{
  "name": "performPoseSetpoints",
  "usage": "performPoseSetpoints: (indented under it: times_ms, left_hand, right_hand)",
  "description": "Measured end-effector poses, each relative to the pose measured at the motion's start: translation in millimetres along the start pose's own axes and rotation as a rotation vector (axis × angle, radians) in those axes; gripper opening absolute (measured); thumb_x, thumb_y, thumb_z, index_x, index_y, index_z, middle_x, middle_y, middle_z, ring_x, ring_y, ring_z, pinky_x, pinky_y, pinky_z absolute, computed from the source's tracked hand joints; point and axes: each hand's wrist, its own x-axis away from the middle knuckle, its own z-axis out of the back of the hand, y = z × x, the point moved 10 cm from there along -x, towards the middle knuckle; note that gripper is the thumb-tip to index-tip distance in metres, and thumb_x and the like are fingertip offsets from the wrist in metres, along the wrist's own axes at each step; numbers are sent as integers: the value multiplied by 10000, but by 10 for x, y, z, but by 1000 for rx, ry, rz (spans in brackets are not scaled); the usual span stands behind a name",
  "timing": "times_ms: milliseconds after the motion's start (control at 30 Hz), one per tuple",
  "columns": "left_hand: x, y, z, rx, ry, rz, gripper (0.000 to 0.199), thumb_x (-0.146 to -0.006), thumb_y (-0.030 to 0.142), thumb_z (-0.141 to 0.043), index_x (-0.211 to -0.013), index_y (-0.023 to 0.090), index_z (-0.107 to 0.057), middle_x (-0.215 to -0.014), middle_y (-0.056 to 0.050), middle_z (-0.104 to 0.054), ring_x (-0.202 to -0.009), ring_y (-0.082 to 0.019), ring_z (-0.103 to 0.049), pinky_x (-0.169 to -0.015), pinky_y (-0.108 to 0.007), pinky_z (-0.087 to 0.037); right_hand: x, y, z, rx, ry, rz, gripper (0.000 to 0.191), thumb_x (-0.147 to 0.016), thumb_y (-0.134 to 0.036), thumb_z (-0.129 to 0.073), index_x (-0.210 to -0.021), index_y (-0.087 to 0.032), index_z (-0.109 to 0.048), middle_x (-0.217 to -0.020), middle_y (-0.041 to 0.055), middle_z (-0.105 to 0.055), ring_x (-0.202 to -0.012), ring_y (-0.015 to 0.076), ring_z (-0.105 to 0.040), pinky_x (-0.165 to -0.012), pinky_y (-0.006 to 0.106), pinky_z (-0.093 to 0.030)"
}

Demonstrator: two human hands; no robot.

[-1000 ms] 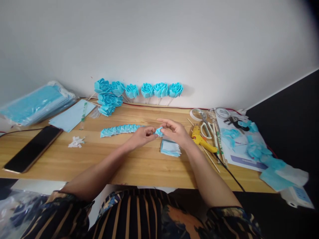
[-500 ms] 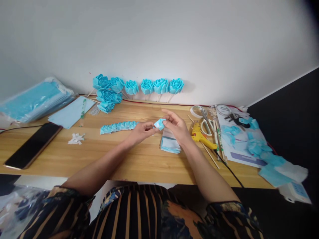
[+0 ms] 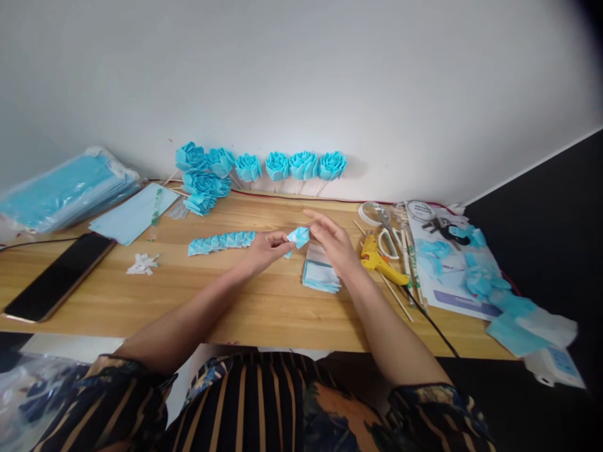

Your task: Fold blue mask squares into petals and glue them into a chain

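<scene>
A small folded piece of blue-and-white fabric (image 3: 300,236) is held up above the middle of the table. My left hand (image 3: 266,251) pinches its left side between thumb and fingers. At its right edge, the thumb and a finger of my right hand (image 3: 333,246) grip the piece, while another finger stretches out above. Below my right hand lies a stack of pale blue fabric pieces (image 3: 321,276). Left of my left hand, a row of folded blue pieces (image 3: 219,242) lies on the table, its right end close to my fingers.
Blue fabric roses (image 3: 277,166) on sticks lean along the wall. To the right are a yellow glue gun (image 3: 378,260), scissors (image 3: 389,242) and tape (image 3: 372,213). At left lie a phone (image 3: 59,276), white strips (image 3: 142,263) and a bag of blue masks (image 3: 70,191).
The folded piece has turned between my fingers and now shows more of its blue face. My left hand has shifted slightly left; my right fingers sit at the piece's right edge.
</scene>
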Motion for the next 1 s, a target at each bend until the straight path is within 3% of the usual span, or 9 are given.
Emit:
performPoseSetpoints:
  times_ms: [200,400,667,1000]
  left_hand:
    - [-9,-19,-23,-33,-27,25,353,-681,471,-722,-635,152,-579,-565,39,-433,-555,-80,-321,-548,-239,-220]
    - [3,34,-16,-19,-19,1,360,-683,469,-732,-623,151,-574,-564,38,-439,-556,-78,-326,-540,-231,-223]
    - [-8,-3,2,-56,-11,10,403,-679,516,-720,-621,151,-557,-570,38,-419,-548,-77,-322,-543,-243,-227]
    - [-17,-15,33,-54,10,-17,303,-726,410,-683,-620,158,-552,-562,37,-431,-543,-82,-329,-537,-240,-223]
  right_hand:
    - [-14,46,-58,22,-37,4,515,-758,-408,-745,-1235,-239,-651,-870,4,-675,-797,148,-621,-783,302,-506]
    - [-5,3,-16,72,-2,25,470,-803,-440,-691,-1225,-235,-661,-845,3,-664,-778,146,-593,-769,301,-492]
    - [6,41,-132,119,-103,19,534,-781,-399,-717,-1282,-238,-628,-833,-6,-630,-733,135,-565,-682,266,-449]
    - [19,-29,-108,51,-103,-28,491,-820,-366,-666,-1289,-225,-625,-841,0,-655,-809,150,-604,-778,299,-473]
